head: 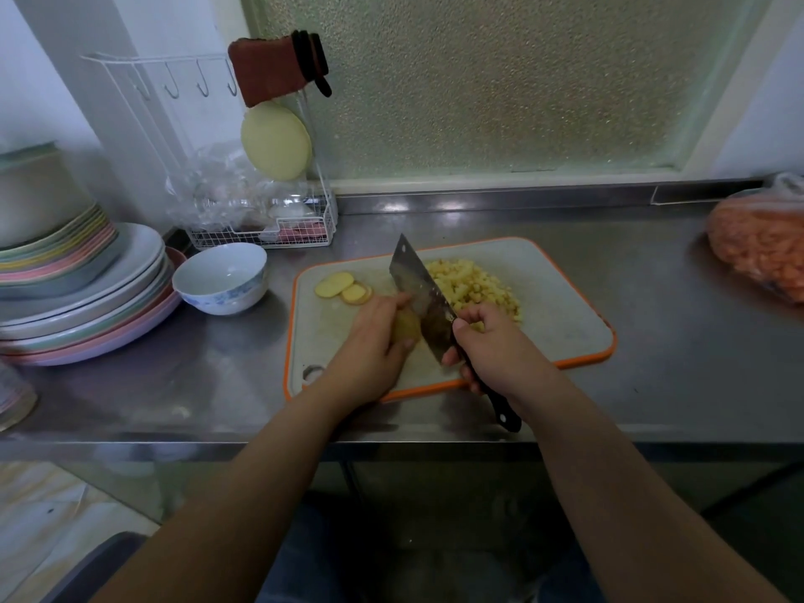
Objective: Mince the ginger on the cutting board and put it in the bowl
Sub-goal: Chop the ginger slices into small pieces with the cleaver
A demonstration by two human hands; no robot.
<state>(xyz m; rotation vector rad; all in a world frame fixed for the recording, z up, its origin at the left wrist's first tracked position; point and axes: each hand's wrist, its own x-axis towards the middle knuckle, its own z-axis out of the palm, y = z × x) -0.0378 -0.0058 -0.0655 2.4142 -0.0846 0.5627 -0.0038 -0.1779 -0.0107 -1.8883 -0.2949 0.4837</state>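
Note:
A grey cutting board with an orange rim (561,306) lies on the steel counter. A pile of diced ginger (474,285) sits on its middle, and a few round ginger slices (343,288) lie at its far left. My left hand (374,346) holds a ginger piece (407,328) down on the board. My right hand (491,346) grips the black handle of a cleaver (420,289), whose blade stands right beside the ginger piece. A white bowl with blue pattern (219,278), empty inside, stands left of the board.
A stack of plates (87,293) fills the left of the counter beside the bowl. A white wire rack (261,228) with a cloth and a round lid stands behind. An orange-filled plastic bag (761,250) lies at the right. The counter's front edge runs below the board.

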